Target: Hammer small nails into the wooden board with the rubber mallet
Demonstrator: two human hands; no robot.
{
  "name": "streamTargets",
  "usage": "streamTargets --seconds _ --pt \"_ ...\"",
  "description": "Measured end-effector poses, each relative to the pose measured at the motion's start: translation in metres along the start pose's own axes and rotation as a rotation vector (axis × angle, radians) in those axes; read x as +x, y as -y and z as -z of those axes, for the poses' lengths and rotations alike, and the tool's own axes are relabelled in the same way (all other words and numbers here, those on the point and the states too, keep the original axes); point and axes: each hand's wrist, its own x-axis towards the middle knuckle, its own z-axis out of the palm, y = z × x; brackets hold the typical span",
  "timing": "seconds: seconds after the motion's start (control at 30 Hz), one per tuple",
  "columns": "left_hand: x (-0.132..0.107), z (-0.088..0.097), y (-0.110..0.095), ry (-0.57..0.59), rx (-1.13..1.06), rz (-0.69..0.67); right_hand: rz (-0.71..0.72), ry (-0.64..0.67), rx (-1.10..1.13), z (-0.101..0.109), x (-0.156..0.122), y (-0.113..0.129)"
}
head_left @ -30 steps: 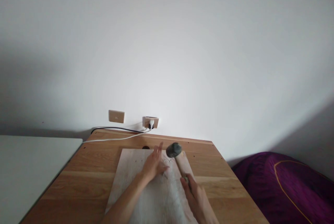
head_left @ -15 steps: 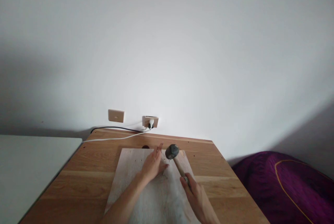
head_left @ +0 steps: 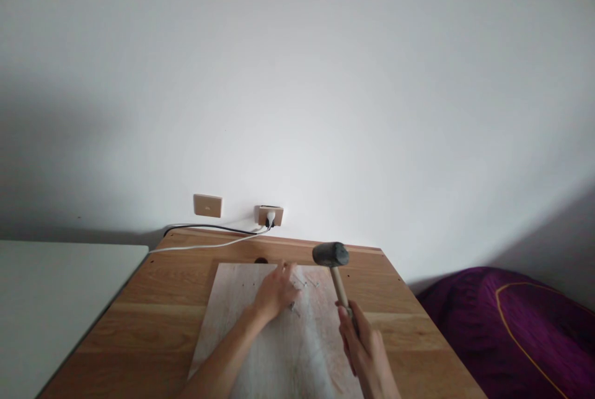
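Observation:
My right hand is wrapped round the wooden handle of a mallet with a dark, rubber-like head. That head is raised above the far right corner of a pale wooden board. My left hand is low over the far part of the board, its fingers curled together as in a pinch. Whatever lies between the fingertips is too small to make out. Just right of them, several thin nails show along the board's far side. A small cluster of nails lies below the left hand.
The board lies on a wooden table against a white wall. A socket with a plug and cables sit behind it. A white surface adjoins on the left; a purple cushion-like thing is at the right.
The mallet has moved up and to the right, away from my left hand, and its head has turned sideways. My left hand's fingers, spread before, are now drawn together.

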Motion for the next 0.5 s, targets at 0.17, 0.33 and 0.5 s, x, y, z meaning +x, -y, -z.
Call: streamTargets --seconds 0.17,0.33,0.5 --pt "0.003 -0.012 0.008 -0.062 -0.023 0.037 0.182 -0.008 -0.029 0.006 0.0 0.018" --pt "0.003 -0.015 0.015 -0.158 -0.071 -0.019 0.136 0.211 -0.207 -0.017 0.006 -0.003" --pt "0.001 -0.007 0.011 -0.087 -0.02 -0.037 0.09 0.094 -0.136 -0.021 0.003 -0.016"
